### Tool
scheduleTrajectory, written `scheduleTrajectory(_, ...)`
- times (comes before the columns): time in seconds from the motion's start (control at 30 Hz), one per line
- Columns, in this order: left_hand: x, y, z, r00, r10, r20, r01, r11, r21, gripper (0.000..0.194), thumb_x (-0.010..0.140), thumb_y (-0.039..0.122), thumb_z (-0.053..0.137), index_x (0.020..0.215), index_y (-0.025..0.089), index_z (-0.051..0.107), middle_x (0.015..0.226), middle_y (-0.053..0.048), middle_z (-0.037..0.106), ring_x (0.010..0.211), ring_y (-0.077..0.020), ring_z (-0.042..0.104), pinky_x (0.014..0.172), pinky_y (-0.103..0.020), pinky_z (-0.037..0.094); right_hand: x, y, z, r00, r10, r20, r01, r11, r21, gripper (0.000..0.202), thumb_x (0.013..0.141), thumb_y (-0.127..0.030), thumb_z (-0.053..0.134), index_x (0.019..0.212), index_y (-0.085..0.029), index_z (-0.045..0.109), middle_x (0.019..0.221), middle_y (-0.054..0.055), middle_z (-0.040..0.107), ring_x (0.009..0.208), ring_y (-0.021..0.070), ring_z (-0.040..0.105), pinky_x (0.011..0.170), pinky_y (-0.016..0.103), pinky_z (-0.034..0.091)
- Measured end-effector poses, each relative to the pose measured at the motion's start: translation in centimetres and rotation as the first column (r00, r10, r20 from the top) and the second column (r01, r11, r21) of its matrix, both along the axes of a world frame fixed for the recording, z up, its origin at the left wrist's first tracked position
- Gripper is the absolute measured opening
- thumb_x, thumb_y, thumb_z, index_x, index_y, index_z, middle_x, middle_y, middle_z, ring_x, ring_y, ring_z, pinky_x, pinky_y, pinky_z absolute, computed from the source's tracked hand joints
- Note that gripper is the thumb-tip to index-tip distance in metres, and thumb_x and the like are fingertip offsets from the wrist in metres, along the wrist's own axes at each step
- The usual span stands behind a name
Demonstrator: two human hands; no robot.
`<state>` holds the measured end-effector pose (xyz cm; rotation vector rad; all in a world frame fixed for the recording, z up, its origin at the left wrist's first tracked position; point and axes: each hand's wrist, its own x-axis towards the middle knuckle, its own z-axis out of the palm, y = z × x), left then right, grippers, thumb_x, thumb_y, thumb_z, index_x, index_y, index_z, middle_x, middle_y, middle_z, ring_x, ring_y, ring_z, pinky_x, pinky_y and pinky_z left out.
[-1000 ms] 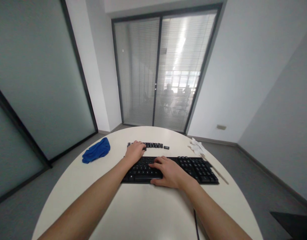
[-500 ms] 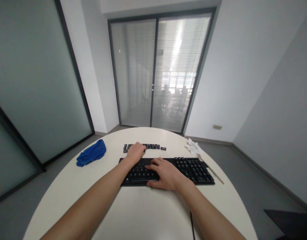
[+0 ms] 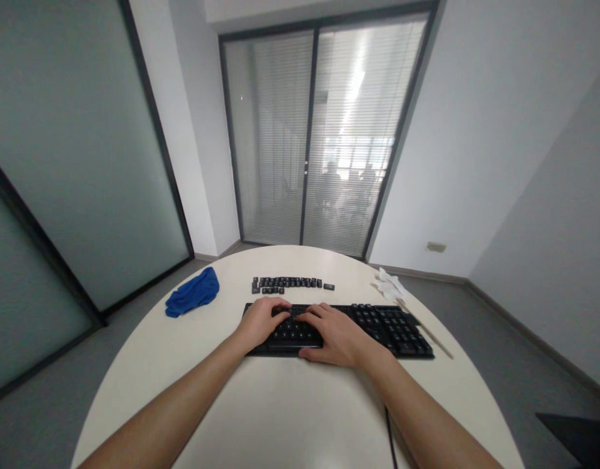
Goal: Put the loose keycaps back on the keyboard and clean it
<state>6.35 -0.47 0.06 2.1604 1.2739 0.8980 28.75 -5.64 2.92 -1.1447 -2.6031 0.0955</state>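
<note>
A black keyboard [image 3: 290, 335] lies across the table, with bare sockets showing where keycaps are off on its left and middle part. Over its upper left part is my left hand [image 3: 263, 320], thumb and fingers bent toward each other in a pinch. What sits between those fingertips is too small and dark to make out. My right hand [image 3: 336, 335] rests on the middle of the keyboard, fingers spread and thumb by the front edge. Behind the keyboard, loose black keycaps [image 3: 290, 283] stand in a long row with a shorter row before it.
A blue cloth [image 3: 193, 292] lies at the table's left. Crumpled white tissue [image 3: 390, 284] and a thin stick [image 3: 429, 332] are at the right, the stick beside the keyboard. A black cable [image 3: 390, 436] runs toward me under my right forearm. The round table [image 3: 280, 410] is cream.
My left hand has drawn back from the loose keycaps to the keyboard, uncovering the shorter row. My right hand stays on the keyboard. The view has shifted slightly.
</note>
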Motion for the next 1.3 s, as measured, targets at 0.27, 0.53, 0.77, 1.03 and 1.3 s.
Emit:
scheduleTrajectory(0.27, -0.9, -0.6, -0.9, 1.0, -0.009, 0.013, 0.009, 1.0, 0.0, 0.017, 0.083, 0.024, 0.067, 0.096, 0.025, 0.078, 0.1, -0.001, 0.079, 0.096, -0.0229, 0.07, 0.094, -0.034, 0.049, -0.2, -0.1, 0.0, 1.0, -0.003, 0.002, 0.003, 1.0, -0.001, 0.062, 0.077, -0.049, 0.075, 0.129, -0.019, 0.06, 0.119, 0.01, 0.063, 0.109, 0.0288, 0.056, 0.103, 0.044, 0.044)
scheduleTrajectory(0.53, -0.8, -0.9, -0.6, 0.997, -0.057, -0.061, 0.061, 0.996, 0.065, 0.017, 0.089, 0.023, 0.064, 0.097, 0.025, 0.078, 0.104, -0.001, 0.078, 0.099, -0.0221, 0.069, 0.094, -0.034, 0.049, -0.1, 0.0, 0.0, 1.0, -0.004, -0.006, 0.004, 1.0, -0.004, 0.062, 0.076, -0.049, 0.075, 0.128, -0.02, 0.06, 0.119, 0.01, 0.063, 0.11, 0.029, 0.056, 0.102, 0.044, 0.044)
scheduleTrajectory(0.77, -0.9, -1.2, -0.8, 0.979, -0.084, -0.184, 0.111, 0.984, 0.143, 0.02, 0.093, 0.022, 0.059, 0.102, 0.026, 0.076, 0.109, -0.001, 0.075, 0.104, -0.022, 0.065, 0.096, -0.035, 0.047, -0.1, 0.0, 0.0, 1.0, 0.002, -0.012, -0.002, 1.0, -0.003, 0.061, 0.076, -0.048, 0.076, 0.128, -0.02, 0.06, 0.119, 0.01, 0.064, 0.11, 0.0283, 0.056, 0.102, 0.044, 0.044)
scheduleTrajectory(1.03, -0.9, -1.0, -1.1, 0.992, 0.008, -0.128, 0.003, 0.996, 0.085, 0.017, 0.088, 0.023, 0.065, 0.103, 0.026, 0.074, 0.105, -0.001, 0.076, 0.101, -0.0235, 0.067, 0.094, -0.036, 0.048, -0.2, 0.0, -0.3, 1.0, 0.02, -0.019, -0.02, 1.0, -0.009, 0.072, 0.078, -0.049, 0.073, 0.141, -0.025, 0.051, 0.126, 0.011, 0.06, 0.114, 0.0302, 0.054, 0.102, 0.047, 0.041)
scheduleTrajectory(1.3, -1.0, -0.6, -1.8, 0.998, -0.025, 0.054, 0.024, 1.0, 0.012, 0.018, 0.084, 0.02, 0.068, 0.102, 0.023, 0.07, 0.1, -0.003, 0.077, 0.095, -0.0204, 0.071, 0.09, -0.032, 0.052, -0.5, 0.0, -0.6, 0.999, 0.032, 0.003, -0.032, 0.999, -0.002, 0.069, 0.081, -0.054, 0.07, 0.144, -0.029, 0.05, 0.13, 0.01, 0.058, 0.117, 0.0304, 0.051, 0.105, 0.049, 0.038)
